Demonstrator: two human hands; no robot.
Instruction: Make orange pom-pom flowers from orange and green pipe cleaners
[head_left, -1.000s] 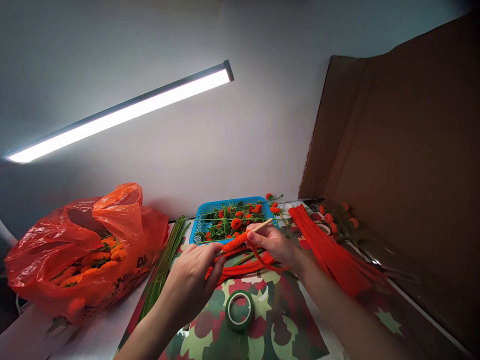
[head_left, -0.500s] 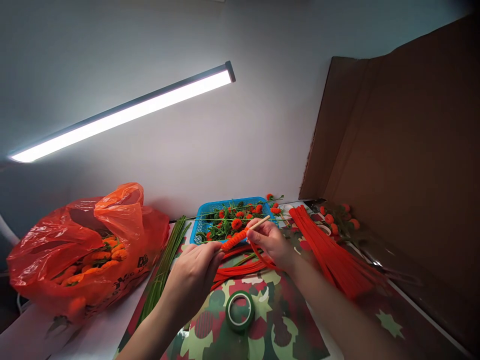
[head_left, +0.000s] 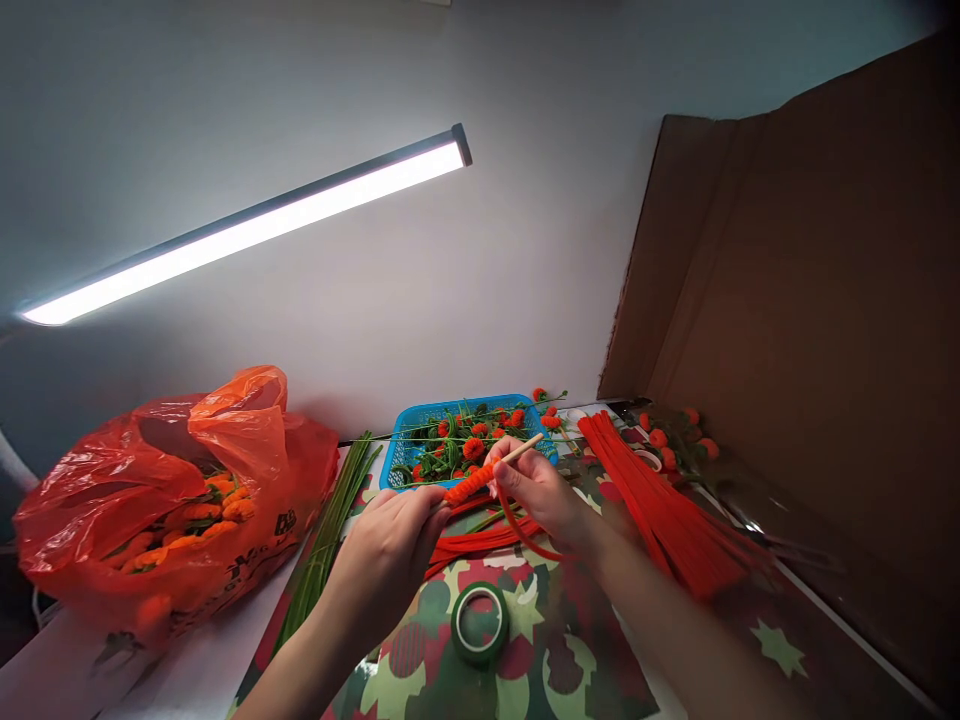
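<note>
Dowel (head_left: 523,447), likely light and stiff, spans your hands above the patterned sheet (head_left: 541,645): your left hand (head_left: 397,528) pinches the lower end, your right hand (head_left: 541,492) grips near the tip. The orange coil (head_left: 466,487) around it looks soft, easily squashed; hold bare wood.

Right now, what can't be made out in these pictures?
All in the head view:
- Pale stick: left end, hidden by the left hand.
- Blue basket: part behind the right hand.
- Red bag: deeper contents, behind its plastic.
- Cardboard: cut off by the right edge.
</note>
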